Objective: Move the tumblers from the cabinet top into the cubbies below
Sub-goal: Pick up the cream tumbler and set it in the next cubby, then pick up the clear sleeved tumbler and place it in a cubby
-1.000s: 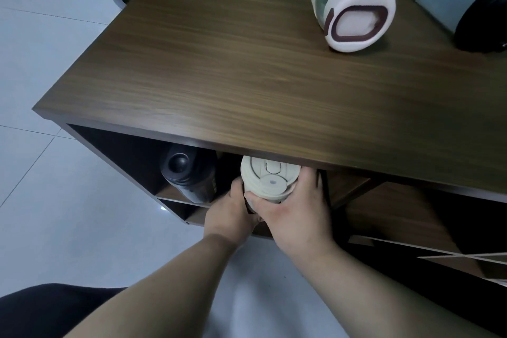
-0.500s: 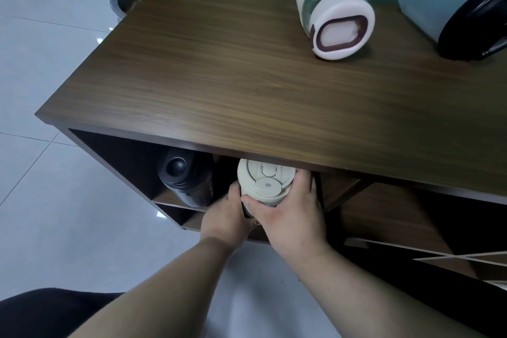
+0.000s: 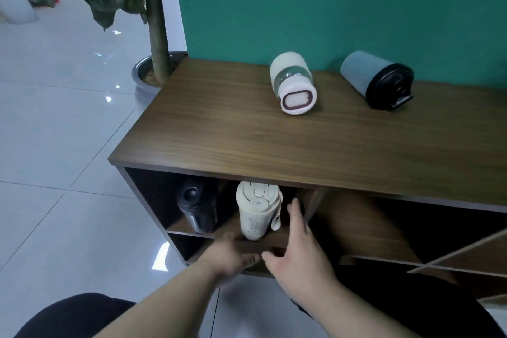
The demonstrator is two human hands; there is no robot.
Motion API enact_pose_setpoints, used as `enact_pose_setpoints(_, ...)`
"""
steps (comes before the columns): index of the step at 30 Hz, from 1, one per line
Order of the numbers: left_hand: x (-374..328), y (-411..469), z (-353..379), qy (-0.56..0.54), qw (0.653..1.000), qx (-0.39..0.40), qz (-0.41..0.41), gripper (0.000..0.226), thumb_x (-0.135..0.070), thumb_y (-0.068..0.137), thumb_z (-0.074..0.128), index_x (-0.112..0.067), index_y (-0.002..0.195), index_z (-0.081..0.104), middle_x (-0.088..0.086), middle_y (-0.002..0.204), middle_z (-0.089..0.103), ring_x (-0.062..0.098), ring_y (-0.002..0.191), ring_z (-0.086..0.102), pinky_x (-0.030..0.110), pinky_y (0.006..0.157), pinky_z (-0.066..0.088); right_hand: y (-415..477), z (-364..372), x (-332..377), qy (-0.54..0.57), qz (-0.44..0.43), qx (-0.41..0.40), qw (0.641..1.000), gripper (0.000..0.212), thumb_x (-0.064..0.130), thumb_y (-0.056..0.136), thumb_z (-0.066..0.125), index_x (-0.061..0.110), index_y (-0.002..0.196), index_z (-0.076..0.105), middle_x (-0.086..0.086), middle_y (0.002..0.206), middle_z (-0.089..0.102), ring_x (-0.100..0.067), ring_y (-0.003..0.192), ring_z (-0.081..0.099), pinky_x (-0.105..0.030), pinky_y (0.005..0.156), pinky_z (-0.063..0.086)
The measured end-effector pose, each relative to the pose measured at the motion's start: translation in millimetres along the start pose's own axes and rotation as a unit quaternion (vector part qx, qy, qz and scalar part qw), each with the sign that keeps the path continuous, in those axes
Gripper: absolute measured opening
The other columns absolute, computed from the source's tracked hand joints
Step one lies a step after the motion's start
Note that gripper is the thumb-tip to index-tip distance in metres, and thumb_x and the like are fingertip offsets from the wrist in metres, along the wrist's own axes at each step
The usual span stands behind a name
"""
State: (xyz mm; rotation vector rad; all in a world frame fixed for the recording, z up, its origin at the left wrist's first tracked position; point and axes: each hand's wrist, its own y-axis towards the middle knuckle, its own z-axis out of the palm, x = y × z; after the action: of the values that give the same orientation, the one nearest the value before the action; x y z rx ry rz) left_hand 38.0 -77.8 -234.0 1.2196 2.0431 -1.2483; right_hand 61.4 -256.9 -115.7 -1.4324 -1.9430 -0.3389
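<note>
A: Cream tumbler (image 3: 253, 211) is standing upright in the top cubby (image 3: 296, 239), beside the black tumbler (image 3: 196, 207).
B: Hands?
A: Left hand (image 3: 233, 255) and right hand (image 3: 297, 252) are both hanging open, flanking it, probably guarding against a tip.
B: Remaining?
A: White tumbler (image 3: 293, 82) and grey tumbler (image 3: 377, 79) are lying on the surface (image 3: 219, 129), lids facing out for easy grabbing.
</note>
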Motion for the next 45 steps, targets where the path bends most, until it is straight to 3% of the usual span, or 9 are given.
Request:
enact_pose_setpoints(5,-56,-75,-29,-0.001,0.999,-0.014,0.051,0.052,-0.054,0.075,0.075,-0.033,0.12,0.065,-0.015,0.111,0.076,0.002,0.102,0.07,0.03,0.094,0.056,-42,-41,5,0.052,-0.08,-0.027,0.995,0.062,0.027,0.081,0.07,0.043,0.136,0.045,0.037,0.136,0.039,-0.004,0.13,0.048,-0.022,0.108,0.037)
enact_pose_setpoints(8,-85,-114,-49,-0.011,0.993,-0.063,0.103,0.045,-0.06,0.076,0.068,-0.038,0.115,0.064,-0.012,0.107,0.074,0.0,0.097,0.069,0.023,0.087,0.053,-48,-72,23,0.067,-0.133,-0.12,0.982,0.041,0.026,0.08,0.07,0.035,0.12,0.063,0.027,0.119,0.059,0.005,0.114,0.056,-0.032,0.098,0.05)
enact_pose_setpoints(13,-107,-123,-60,-0.065,0.981,-0.093,0.157,0.008,-0.038,0.091,0.07,-0.035,0.098,0.07,-0.012,0.099,0.074,0.013,0.089,0.069,0.031,0.085,0.054,-6,-122,76,0.065,-0.14,-0.195,0.969,0.047,0.035,0.082,0.071,0.03,0.126,0.057,0.017,0.12,0.057,0.002,0.112,0.055,-0.031,0.096,0.049)
enact_pose_setpoints(17,-120,-104,-51,-0.08,0.977,-0.062,0.189,0.004,-0.034,0.091,0.071,-0.032,0.094,0.07,-0.019,0.081,0.07,-0.001,0.067,0.059,0.022,0.074,0.049,57,-131,110,0.021,-0.065,-0.206,0.976,0.076,0.057,0.073,0.071,0.025,0.136,0.043,0.003,0.134,0.049,-0.018,0.124,0.051,-0.038,0.102,0.043)
enact_pose_setpoints(22,-127,-88,-40,-0.077,0.975,-0.011,0.21,0.017,-0.046,0.087,0.07,-0.036,0.101,0.071,-0.033,0.083,0.067,-0.009,0.072,0.056,0.013,0.078,0.049,128,-117,139,-0.017,0.034,-0.232,0.972,0.101,0.071,0.063,0.069,0.017,0.14,0.035,-0.007,0.135,0.046,-0.032,0.126,0.048,-0.043,0.098,0.044)
enact_pose_setpoints(31,-128,-80,-43,-0.063,0.974,0.003,0.216,0.014,-0.042,0.089,0.071,-0.031,0.098,0.071,-0.027,0.083,0.07,-0.01,0.07,0.057,0.014,0.074,0.049,156,-116,132,0.011,0.075,-0.247,0.966,0.07,0.049,0.067,0.07,0.015,0.121,0.04,-0.008,0.118,0.058,-0.033,0.098,0.062,-0.034,0.069,0.045)
enact_pose_setpoints(35,-127,-80,-35,-0.082,0.976,0.0,0.203,0.007,-0.039,0.09,0.071,-0.035,0.095,0.071,-0.028,0.081,0.069,-0.006,0.071,0.059,0.021,0.078,0.051,108,-136,116,0.11,0.019,-0.222,0.969,0.064,0.044,0.068,0.072,0.025,0.121,0.043,0.004,0.109,0.061,-0.013,0.081,0.062,-0.03,0.056,0.042)
enact_pose_setpoints(41,-123,-88,-12,-0.218,0.965,0.024,0.142,0.041,-0.047,0.06,0.077,-0.033,0.098,0.073,-0.01,0.084,0.074,0.014,0.085,0.065,0.037,0.091,0.051,2,-185,67,0.249,-0.097,-0.199,0.943,0.051,0.033,0.07,0.079,0.033,0.112,0.051,0.008,0.106,0.067,-0.009,0.094,0.067,-0.031,0.079,0.054)
enact_pose_setpoints(45,-122,-93,10,-0.207,0.959,0.129,0.144,0.051,-0.008,0.065,0.077,-0.017,0.114,0.067,-0.005,0.09,0.072,0.014,0.088,0.065,0.03,0.078,0.054,-43,-205,20,0.258,-0.13,-0.117,0.95,0.055,0.035,0.057,0.079,0.04,0.107,0.056,0.016,0.101,0.071,-0.008,0.093,0.069,-0.035,0.08,0.056)
